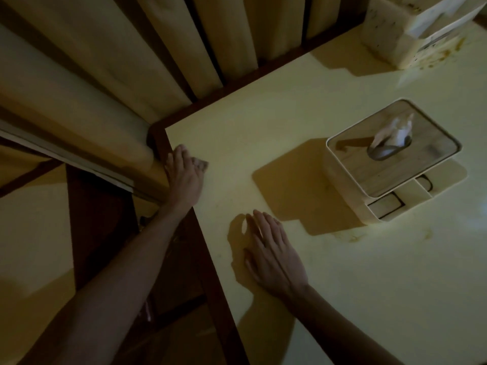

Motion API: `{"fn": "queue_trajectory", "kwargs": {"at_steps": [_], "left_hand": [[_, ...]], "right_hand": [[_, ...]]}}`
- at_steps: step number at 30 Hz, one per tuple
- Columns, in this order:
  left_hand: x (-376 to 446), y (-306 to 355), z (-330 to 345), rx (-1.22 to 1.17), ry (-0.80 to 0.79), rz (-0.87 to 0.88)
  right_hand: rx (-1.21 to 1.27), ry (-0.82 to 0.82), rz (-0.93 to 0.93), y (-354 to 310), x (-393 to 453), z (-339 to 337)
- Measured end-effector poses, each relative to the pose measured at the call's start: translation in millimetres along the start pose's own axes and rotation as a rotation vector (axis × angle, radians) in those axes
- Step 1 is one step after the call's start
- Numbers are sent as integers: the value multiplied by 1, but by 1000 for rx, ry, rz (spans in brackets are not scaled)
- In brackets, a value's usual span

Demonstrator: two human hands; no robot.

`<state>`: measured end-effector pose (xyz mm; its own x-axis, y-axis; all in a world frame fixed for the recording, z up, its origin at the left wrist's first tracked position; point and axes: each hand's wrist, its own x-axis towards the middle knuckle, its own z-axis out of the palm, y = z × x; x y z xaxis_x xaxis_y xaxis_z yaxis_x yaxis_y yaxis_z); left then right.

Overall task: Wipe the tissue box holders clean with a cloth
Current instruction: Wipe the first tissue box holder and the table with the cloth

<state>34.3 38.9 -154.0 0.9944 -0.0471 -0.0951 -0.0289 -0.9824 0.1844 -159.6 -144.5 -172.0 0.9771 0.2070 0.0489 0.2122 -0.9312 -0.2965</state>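
Right hand (pixel 274 255): lay flat on the pale yellow table (pixel 369 285), fingers straight and loosely spread, grasping nothing. Left hand (pixel 184 172): rested at the table's left edge near its far corner, fingers bent over a small brownish cloth (pixel 201 164), only a scrap of which showed past the fingertips. Nearer tissue box holder (pixel 390 164): stood upright on the table well apart from both hands, to the right of the cloth; wooden lid, a tissue (pixel 395 130) rising from its oval slot, open compartments along its near side. Second tissue box holder (pixel 411 30): at the table's far right corner, speckled with dark stains, brownish smears on the surface beside it. Curtains (pixel 131 61): hung behind the table.
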Motion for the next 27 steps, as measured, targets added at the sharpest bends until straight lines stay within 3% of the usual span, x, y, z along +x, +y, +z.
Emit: {"fn": "queue_trajectory", "kwargs": {"at_steps": [6, 10, 13, 20, 25, 27], "left_hand": [[49, -21, -14, -56, -83, 94], [-5, -29, 0, -182, -56, 210], [-68, -19, 5, -277, -6, 270], [-170, 25, -16, -690, -97, 52], [-187, 45, -34, -554, -313, 46], [-186, 60, -42, -505, -290, 46]], "right_hand": [[32, 55, -9, 1, 1, 4], [43, 39, 16, 1, 1, 3], [191, 34, 69, 2, 2, -2], [653, 108, 243, 3, -6, -31], [698, 217, 169, 20, -12, -87], [662, 223, 118, 41, -14, -116]]}}
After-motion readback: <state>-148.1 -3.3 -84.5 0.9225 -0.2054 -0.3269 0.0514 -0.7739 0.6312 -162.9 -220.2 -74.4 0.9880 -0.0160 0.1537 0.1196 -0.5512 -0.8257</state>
